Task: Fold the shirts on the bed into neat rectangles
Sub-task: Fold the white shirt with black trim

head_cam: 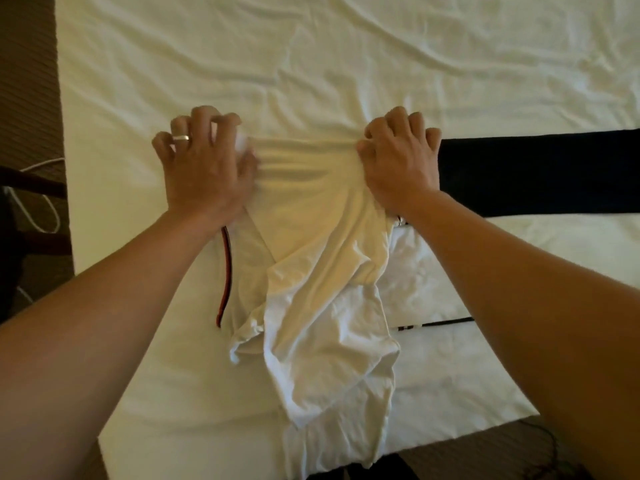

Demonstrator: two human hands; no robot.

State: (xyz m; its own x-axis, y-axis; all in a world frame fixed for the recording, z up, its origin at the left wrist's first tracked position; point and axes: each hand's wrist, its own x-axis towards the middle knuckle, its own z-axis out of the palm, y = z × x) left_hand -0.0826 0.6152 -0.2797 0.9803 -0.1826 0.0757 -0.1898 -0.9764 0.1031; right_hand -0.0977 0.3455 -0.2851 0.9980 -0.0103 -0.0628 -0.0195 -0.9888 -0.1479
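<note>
Both hands are down on the bed [346,64], each one gripping the far edge of a white shirt [322,258]. The left hand [204,161] has its fingers curled into the cloth at the shirt's far left corner, a pale ring [181,137] showing on one finger. The right hand [401,161] is bunched the same way at the far right corner, fingers bent and pinching the fabric. Between the two hands the shirt's edge is pulled across in a line with small ripples running along it.

From there the shirt runs toward the near edge of the bed, narrowing and twisting into loose folds, and its lower end hangs over that near edge. It lies roughly midway between the bed's left and right sides. The part close to the hands looks yellowish in the light; the lower part is whiter.

A dark garment [540,174] lies flat on the bed at the right side, just beside the right hand and reaching to the right edge of the view. Under the white shirt, on its left, a thin red and black strip [227,271] shows against the sheet. On the right, below the right forearm, another white cloth [422,271] lies crumpled, with a thin dark line [436,323] across it. Off the bed's left edge a white cable [45,209] loops on the floor.
</note>
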